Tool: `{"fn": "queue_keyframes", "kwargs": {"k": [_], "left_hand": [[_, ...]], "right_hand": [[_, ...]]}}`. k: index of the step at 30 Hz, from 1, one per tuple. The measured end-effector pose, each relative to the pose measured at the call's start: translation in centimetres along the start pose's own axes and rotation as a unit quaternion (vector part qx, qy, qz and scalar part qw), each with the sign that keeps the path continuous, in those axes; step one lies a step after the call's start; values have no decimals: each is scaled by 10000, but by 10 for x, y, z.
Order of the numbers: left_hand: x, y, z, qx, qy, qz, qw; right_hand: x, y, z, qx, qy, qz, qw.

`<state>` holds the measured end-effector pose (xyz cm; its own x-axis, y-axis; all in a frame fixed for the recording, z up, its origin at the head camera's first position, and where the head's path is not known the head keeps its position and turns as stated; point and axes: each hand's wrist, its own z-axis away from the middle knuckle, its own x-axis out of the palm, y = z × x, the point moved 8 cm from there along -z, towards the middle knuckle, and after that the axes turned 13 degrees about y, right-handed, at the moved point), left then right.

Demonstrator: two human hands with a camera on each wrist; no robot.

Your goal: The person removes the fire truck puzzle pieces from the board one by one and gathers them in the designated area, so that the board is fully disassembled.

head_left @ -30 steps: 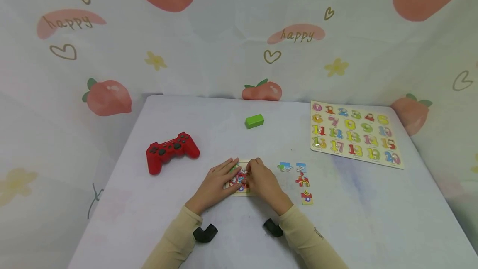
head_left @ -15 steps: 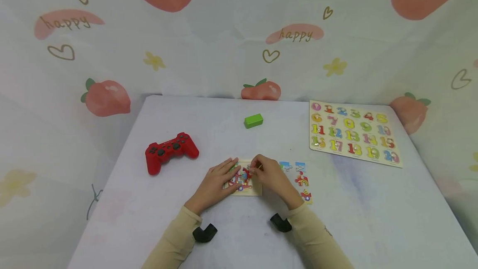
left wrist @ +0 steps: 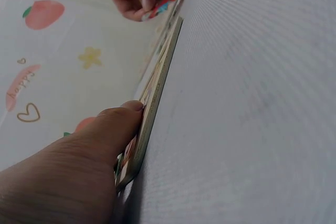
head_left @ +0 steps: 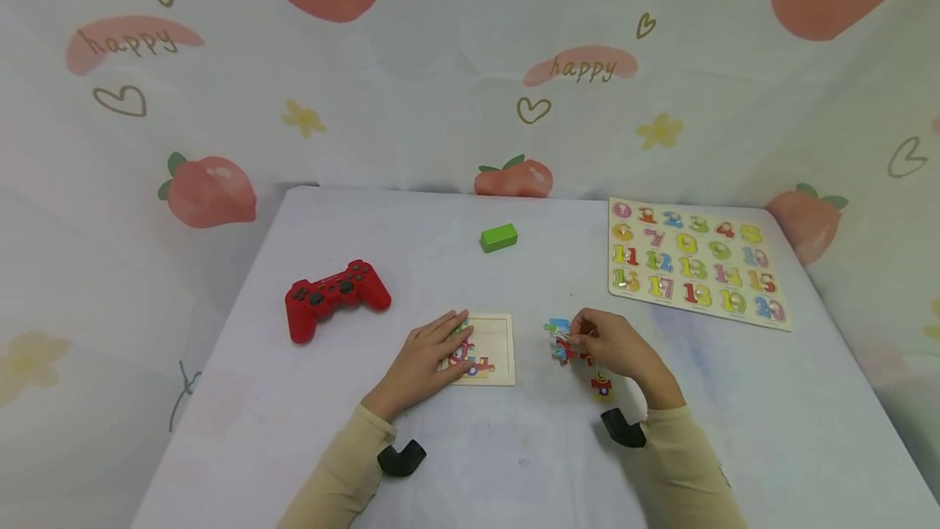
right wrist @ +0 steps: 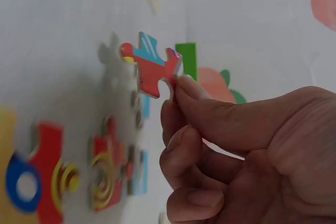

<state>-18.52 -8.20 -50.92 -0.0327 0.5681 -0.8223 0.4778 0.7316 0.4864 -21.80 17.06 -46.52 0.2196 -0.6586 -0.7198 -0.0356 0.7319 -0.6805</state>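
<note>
My left hand (head_left: pixel 422 362) lies with extended fingers over the left part of a small wooden puzzle tray (head_left: pixel 503 341); in the left wrist view its thumb (left wrist: pixel 123 116) presses on the tray's rim. A few joined pieces show beside the fingers, the rest covered by the hand. To the right of the tray, my right hand (head_left: pixel 617 341) pinches a red and blue jigsaw piece (right wrist: pixel 152 66) between thumb and fingertips, held above the table. Under and around that hand lie loose pieces, among them a red one with a yellow arc (head_left: pixel 600 384) and a blue one (head_left: pixel 560 324).
A red game controller (head_left: pixel 338 296) lies to the left and a green block (head_left: pixel 499 237) sits behind the tray. At the back right is a number board (head_left: pixel 698 264). Black wrist mounts (head_left: pixel 402 458) stick out under both wrists.
My right hand has lifted the red and blue jigsaw piece off the tray and carried it right, over the loose pieces. The tray's right side now shows bare wood. My left hand stays put.
</note>
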Motion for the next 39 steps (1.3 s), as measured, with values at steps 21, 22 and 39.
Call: {"fn": "queue_keyframes", "kwargs": {"k": [21,22,39], "left_hand": [[3,-4,1,-28,46,-36,10000],[3,-4,2,-36,33,-38,10000],[1,-2,1,-37,67,14,10000]], "right_hand": [[15,15,-3,-125,319,546,9979],[16,14,-3,-163,340,584,9976],[17,5,1,-123,516,972,9938]]}}
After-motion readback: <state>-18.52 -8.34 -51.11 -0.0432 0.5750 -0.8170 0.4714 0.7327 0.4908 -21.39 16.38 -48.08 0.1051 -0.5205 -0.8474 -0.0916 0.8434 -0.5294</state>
